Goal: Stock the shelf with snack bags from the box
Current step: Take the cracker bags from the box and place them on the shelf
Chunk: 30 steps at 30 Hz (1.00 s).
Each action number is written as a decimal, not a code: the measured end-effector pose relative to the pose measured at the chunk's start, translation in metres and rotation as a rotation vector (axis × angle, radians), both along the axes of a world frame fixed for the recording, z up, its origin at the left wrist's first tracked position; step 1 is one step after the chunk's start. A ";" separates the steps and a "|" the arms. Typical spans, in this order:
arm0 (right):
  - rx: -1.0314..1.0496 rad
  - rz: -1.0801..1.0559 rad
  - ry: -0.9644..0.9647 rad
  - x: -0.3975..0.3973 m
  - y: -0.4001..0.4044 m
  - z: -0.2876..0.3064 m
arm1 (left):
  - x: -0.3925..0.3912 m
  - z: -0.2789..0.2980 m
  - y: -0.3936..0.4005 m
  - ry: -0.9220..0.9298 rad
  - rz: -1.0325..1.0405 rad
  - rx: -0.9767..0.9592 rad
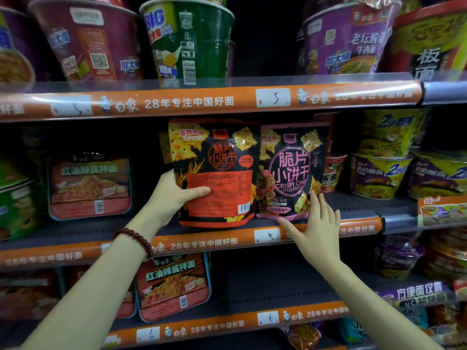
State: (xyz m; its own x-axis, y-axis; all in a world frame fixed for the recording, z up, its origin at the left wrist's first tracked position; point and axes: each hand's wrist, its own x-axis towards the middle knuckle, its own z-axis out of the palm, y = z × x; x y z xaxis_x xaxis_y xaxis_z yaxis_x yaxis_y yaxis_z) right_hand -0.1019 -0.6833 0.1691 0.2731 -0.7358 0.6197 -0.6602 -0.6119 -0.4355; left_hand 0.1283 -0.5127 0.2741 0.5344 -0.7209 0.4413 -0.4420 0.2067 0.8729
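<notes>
Two black snack bags stand side by side on the middle shelf (353,203). The left one is an orange-and-black cracker bag (222,178), back side facing me; my left hand (174,195) grips its left edge, thumb across the orange panel. Beside it on the right stands a pink-and-black cracker bag (290,170), front facing out. My right hand (316,223) has straight fingers touching that bag's lower right corner. The box is not in view.
Red noodle trays (89,185) sit left of the bags, noodle cups (379,173) to the right. Large noodle bowls (187,39) fill the upper shelf. The lower shelf holds another red tray (174,286) and a bare dark stretch (278,281).
</notes>
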 end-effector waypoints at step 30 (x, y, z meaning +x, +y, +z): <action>0.019 0.006 0.023 -0.001 0.003 0.006 | 0.023 -0.022 0.000 -0.236 0.208 0.135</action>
